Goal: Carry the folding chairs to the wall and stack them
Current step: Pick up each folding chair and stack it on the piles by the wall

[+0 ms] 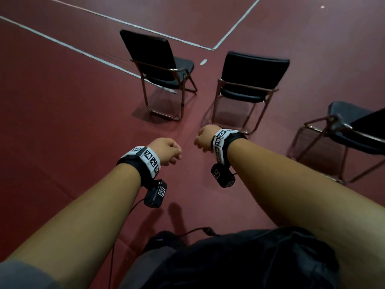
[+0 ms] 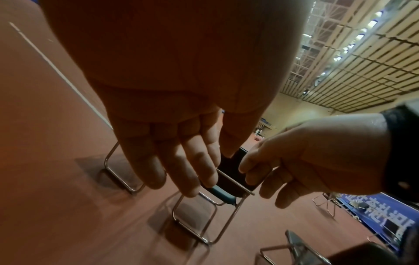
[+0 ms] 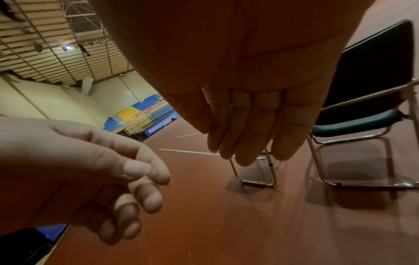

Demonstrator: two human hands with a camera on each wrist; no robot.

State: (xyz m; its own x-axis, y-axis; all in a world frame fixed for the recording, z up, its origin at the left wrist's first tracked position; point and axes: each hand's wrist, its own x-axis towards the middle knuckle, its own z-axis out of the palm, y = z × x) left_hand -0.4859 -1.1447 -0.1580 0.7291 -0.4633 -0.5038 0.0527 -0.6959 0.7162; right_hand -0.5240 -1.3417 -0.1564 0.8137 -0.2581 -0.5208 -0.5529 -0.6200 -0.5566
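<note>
Three black padded folding chairs with metal frames stand unfolded on the red floor. In the head view the left chair and the middle chair are ahead of me, and the right chair is at the right edge. My left hand and right hand are stretched out side by side, short of the chairs, fingers loosely curled and holding nothing. In the left wrist view the left hand's fingers hang in front of the middle chair. From the right wrist, the right hand's fingers hang beside that middle chair.
White court lines cross the red floor behind the chairs. A blue banner runs along the hall's far side. Tiered blue and yellow seats line a distant wall. A cable hangs from my left wrist camera.
</note>
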